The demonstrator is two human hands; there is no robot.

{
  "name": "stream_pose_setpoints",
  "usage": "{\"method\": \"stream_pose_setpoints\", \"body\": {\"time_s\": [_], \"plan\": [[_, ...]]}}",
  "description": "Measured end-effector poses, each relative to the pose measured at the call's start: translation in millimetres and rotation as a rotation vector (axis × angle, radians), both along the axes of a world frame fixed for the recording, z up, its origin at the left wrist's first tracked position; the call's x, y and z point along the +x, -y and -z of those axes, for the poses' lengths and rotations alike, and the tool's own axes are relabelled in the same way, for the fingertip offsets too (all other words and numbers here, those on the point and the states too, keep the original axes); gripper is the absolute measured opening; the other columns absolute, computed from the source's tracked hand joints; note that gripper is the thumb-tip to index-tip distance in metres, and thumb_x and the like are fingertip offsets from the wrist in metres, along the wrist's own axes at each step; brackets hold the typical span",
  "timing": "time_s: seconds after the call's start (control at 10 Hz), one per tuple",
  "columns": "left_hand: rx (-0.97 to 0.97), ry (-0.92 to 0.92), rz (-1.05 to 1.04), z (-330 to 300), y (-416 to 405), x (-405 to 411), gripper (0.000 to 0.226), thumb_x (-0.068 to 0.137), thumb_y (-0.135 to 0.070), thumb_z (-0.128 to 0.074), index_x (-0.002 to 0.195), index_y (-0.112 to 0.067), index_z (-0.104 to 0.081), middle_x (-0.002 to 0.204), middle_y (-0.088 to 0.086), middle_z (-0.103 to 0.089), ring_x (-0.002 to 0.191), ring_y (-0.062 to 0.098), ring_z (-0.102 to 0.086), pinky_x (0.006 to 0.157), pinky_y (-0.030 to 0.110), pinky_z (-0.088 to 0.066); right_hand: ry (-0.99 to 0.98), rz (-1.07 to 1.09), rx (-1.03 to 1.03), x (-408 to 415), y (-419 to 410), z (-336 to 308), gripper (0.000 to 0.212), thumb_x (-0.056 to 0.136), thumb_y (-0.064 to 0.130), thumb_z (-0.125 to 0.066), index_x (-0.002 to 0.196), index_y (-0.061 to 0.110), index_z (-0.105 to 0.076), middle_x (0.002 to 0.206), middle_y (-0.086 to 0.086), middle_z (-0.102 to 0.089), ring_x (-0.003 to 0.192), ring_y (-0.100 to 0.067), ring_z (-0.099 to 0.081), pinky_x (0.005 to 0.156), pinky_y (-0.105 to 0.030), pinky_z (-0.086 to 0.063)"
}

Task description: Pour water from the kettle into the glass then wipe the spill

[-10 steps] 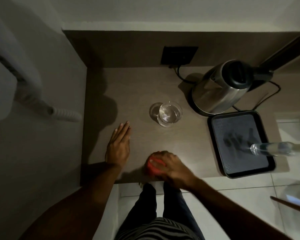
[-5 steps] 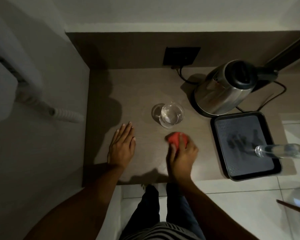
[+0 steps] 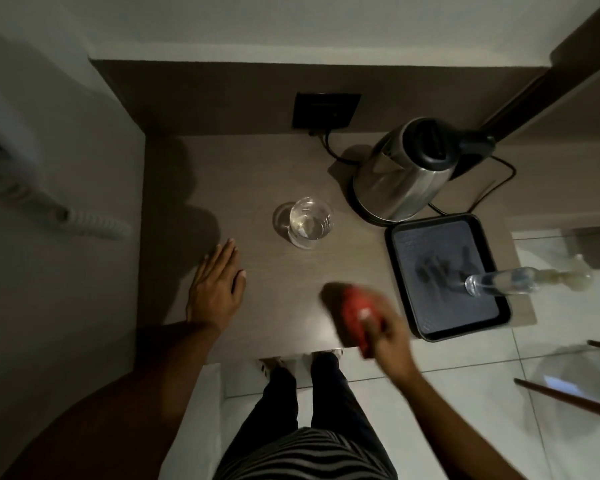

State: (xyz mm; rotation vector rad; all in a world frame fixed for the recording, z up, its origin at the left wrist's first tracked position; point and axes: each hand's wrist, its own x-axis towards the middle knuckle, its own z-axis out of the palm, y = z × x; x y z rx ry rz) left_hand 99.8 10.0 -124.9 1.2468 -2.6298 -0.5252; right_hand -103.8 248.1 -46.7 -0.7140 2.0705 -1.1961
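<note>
**At the lower centre of the frame: the wipe in hand, the pour judged done**

At the lower centre of the frame, the right hand (image 3: 383, 336) was blurred with motion, its fingers curled around a red cloth (image 3: 355, 311) and pressing it to the table (image 3: 284, 174) near the front edge. The left hand (image 3: 217, 289) lay flat at the left of the table, fingers straight and close together, holding nothing.

The glass (image 3: 309, 223) stood upright at the middle of the frame with water in it, well apart from both hands. The kettle (image 3: 402, 171) sat on its base at the upper right, lid shut, just behind the black tray (image 3: 499, 322). A clear bottle (image 3: 499, 281) stood on that tray.

The pouring step looked finished; wiping was the step in hand. Whether any wet patch remained on the wood could not be told in the dim light. The next strokes probably called for covering the area near the glass without knocking it, and keeping the cloth short of the tray's rim.
</note>
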Motion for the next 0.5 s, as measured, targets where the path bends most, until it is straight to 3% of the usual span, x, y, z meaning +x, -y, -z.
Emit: {"method": "stream_pose_setpoints", "body": {"time_s": [0.1, 0.2, 0.3, 0.4, 0.5], "plan": [[0.018, 0.079, 0.032, -3, -1, 1, 0.061, 0.098, -0.042, -0.037, 0.145, -0.005, -0.046, 0.157, 0.01, -0.039, 0.147, 0.03, -0.032, 0.119, 0.045, -0.024, -0.398, 0.132, 0.113, -85, -18, 3, 0.047, 0.097, 0.048, -0.041, 0.126, 0.016, -0.06, 0.126, -0.017, -0.061, 0.117, -0.033, -0.056, 0.1, -0.054, -0.046], [0.015, 0.143, 0.042, -2, 0, -1, 0.062, 0.1, -0.044, -0.032, 0.146, -0.005, -0.045, 0.158, 0.011, -0.037, 0.148, 0.031, -0.031, 0.119, 0.043, -0.019, -0.645, 0.062, 0.36, -132, -37, 27, 0.067, 0.101, 0.054, -0.022, 0.137, 0.005, -0.05, 0.138, -0.025, -0.05, 0.122, -0.045, -0.048, 0.101, -0.056, -0.042], [0.001, 0.21, 0.07, -3, 0, -3, 0.063, 0.099, -0.043, -0.03, 0.145, -0.002, -0.045, 0.158, 0.014, -0.038, 0.146, 0.035, -0.033, 0.118, 0.044, -0.018, -0.728, -0.132, 0.485, -141, -50, 44, 0.066, 0.104, 0.047, -0.018, 0.145, 0.001, -0.039, 0.147, -0.027, -0.043, 0.122, -0.05, -0.049, 0.099, -0.058, -0.044], [0.006, 0.219, 0.093, -7, 2, -6, 0.065, 0.099, -0.044, -0.027, 0.145, -0.002, -0.045, 0.158, 0.014, -0.038, 0.146, 0.035, -0.033, 0.116, 0.05, -0.027, -0.771, -0.19, 0.532, -146, -42, 36, 0.073, 0.101, 0.055, -0.014, 0.147, 0.004, -0.038, 0.152, -0.023, -0.038, 0.128, -0.047, -0.047, 0.1, -0.059, -0.043], [0.121, 0.096, -0.033, -21, -6, -13, 0.073, 0.098, -0.052, -0.02, 0.146, -0.003, -0.044, 0.157, 0.015, -0.038, 0.146, 0.037, -0.032, 0.116, 0.054, -0.03, -0.743, -0.048, 0.578, -136, -33, 9, 0.075, 0.094, 0.063, -0.021, 0.149, 0.016, -0.037, 0.158, -0.015, -0.032, 0.14, -0.042, -0.034, 0.107, -0.06, -0.032]]}}
